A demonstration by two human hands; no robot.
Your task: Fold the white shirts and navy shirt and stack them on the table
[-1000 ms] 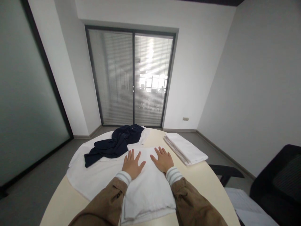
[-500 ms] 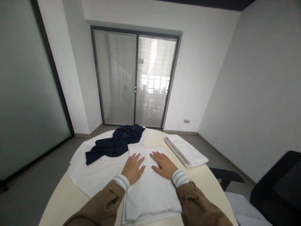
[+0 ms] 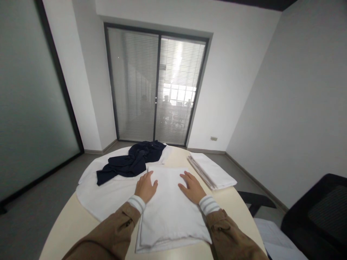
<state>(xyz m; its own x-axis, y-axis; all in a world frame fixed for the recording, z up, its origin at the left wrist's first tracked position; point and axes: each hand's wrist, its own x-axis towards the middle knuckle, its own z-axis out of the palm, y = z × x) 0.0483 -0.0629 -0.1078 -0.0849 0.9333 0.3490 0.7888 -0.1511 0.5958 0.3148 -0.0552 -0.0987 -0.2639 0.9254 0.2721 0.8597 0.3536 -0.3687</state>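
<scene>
A folded white cloth (image 3: 169,213) lies in front of me on a round cream table (image 3: 238,209). My left hand (image 3: 145,186) rests flat on its left edge, fingers stretched out. My right hand (image 3: 192,186) lies flat on its right side, fingers apart. Neither hand holds anything. Both arms wear brown sleeves with striped cuffs.
A crumpled dark navy garment (image 3: 132,161) lies on spread white fabric (image 3: 105,195) at the table's far left. A stack of folded white cloths (image 3: 213,170) sits at the far right. A black chair (image 3: 317,213) stands to the right. Glass doors with blinds (image 3: 155,86) are beyond.
Both hands have slid apart from the middle of the folded cloth towards its left and right edges. The view has shifted slightly.
</scene>
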